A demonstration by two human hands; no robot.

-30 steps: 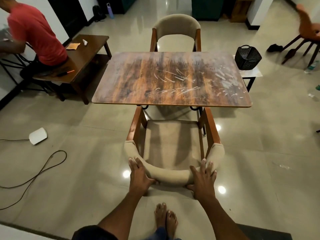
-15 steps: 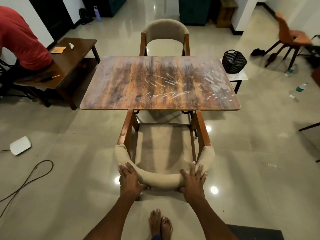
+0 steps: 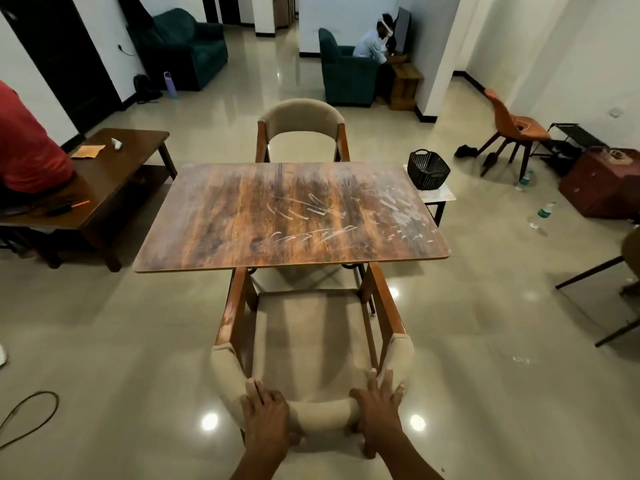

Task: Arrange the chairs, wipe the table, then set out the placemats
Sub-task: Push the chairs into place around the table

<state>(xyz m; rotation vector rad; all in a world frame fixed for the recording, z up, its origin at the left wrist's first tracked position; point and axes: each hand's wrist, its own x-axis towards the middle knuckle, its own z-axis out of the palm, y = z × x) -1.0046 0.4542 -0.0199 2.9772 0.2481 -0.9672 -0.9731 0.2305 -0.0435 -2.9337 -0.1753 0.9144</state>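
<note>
The person stands at the 6 o'clock side of the table (image 3: 291, 216), both hands on the padded backrest of the near chair (image 3: 311, 344). The left hand (image 3: 266, 414) lies over the left curve of the backrest, fingers draped forward across the top and thumb tucked under the back, grasping it. The right hand (image 3: 379, 407) grasps the right curve in the same way, its fingers laid fairly straight over the padding and the thumb wrapped beneath. The chair's wooden arms point toward 12 o'clock, and their front ends reach just under the table's near edge, while the seat lies mostly outside that edge.

The tabletop carries pale smears, thickest toward its 2 o'clock corner. At the 12 o'clock edge the far chair (image 3: 302, 131) faces back across the table, its seat partly tucked under.

At 9 o'clock a low wooden side table (image 3: 114, 174) stands close to the table's left edge with a narrow strip of floor between. At 2 o'clock a black basket (image 3: 428, 169) sits on a small white table (image 3: 438, 196) just beside the table's corner. Open tiled floor (image 3: 502, 341) spreads at 3 and 8 o'clock; a cable (image 3: 31, 415) loops at 8 o'clock.
</note>
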